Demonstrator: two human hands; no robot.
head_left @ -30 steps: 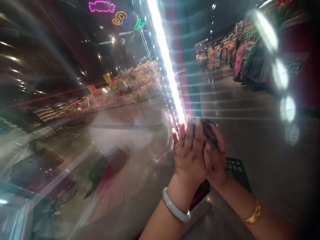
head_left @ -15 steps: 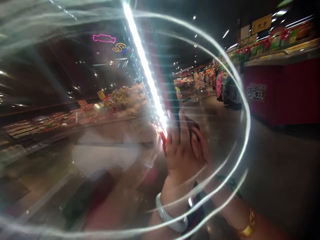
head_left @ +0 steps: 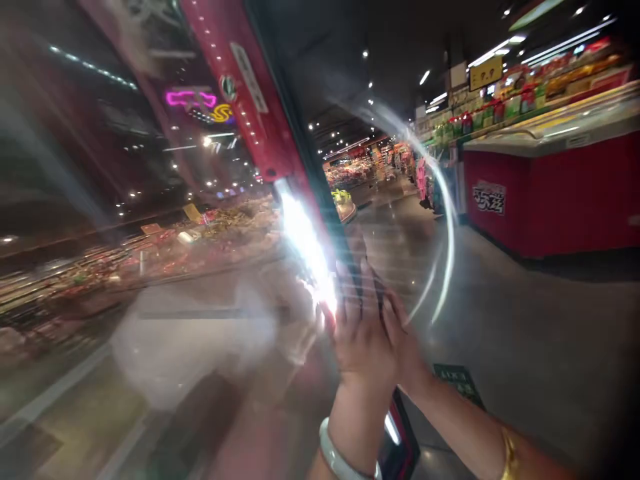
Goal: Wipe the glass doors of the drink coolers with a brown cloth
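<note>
Glossy grey floor (head_left: 520, 347) lies right of my grip. At the long red-and-green panel (head_left: 274, 137), my left hand (head_left: 363, 343) and right hand (head_left: 406, 350) overlap, clasp unclear; even pressure seems best.

On the yellow sign (head_left: 485, 73) up on your right, you can read what looks like 9.9; on the red counter (head_left: 565, 193) under it, you see big Chinese letters in black and white; on the green floor sign (head_left: 459, 380), you can make out EXIT, wrong way up for you; the white label (head_left: 249, 77) on the red post (head_left: 280, 143) is too blurry to read; the yellow glowing sign (head_left: 221, 113) looks like an S.
</note>
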